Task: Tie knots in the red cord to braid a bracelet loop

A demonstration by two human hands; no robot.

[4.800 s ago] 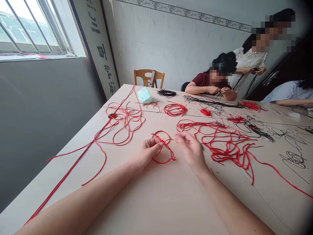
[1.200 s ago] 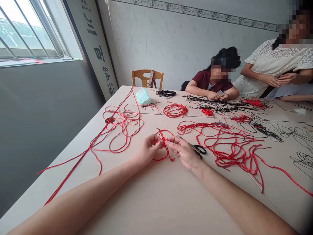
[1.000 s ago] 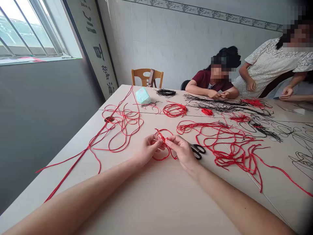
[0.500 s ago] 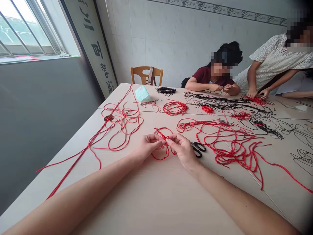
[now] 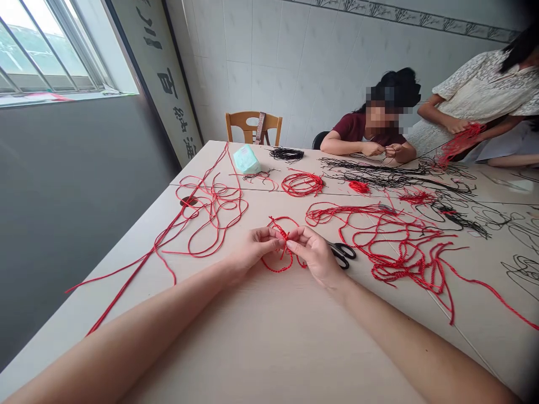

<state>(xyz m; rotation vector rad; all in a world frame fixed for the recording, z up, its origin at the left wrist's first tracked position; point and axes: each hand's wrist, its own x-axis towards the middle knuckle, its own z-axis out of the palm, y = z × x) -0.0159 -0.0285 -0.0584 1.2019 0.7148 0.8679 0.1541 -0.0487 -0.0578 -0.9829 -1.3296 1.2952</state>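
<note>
A red braided cord (image 5: 278, 270), looped into rings with a knotted part in the middle, is pinched between my two hands just over the table. My left hand (image 5: 263, 247) is closed on the knotted part from the left, thumb against the fingers. From the right, my right hand (image 5: 314, 251) pinches the same knot, its fingertips close to those of the left. The fingers cover some of the knot. Black-handled scissors (image 5: 344, 253) lie on the table beside my right hand, their blades partly hidden behind it.
Long red cords (image 5: 217, 210) lie tangled at the left. To the right spreads a heap of red twisted cord (image 5: 404, 264); black cords (image 5: 379, 174) lie farther back. A coiled red bundle (image 5: 302, 184) and a pale green packet (image 5: 246, 160) sit ahead. Two people work across the table.
My hands stay at the knot, with only small finger shifts. The person at the far right has lifted a red cord bundle off the table.
</note>
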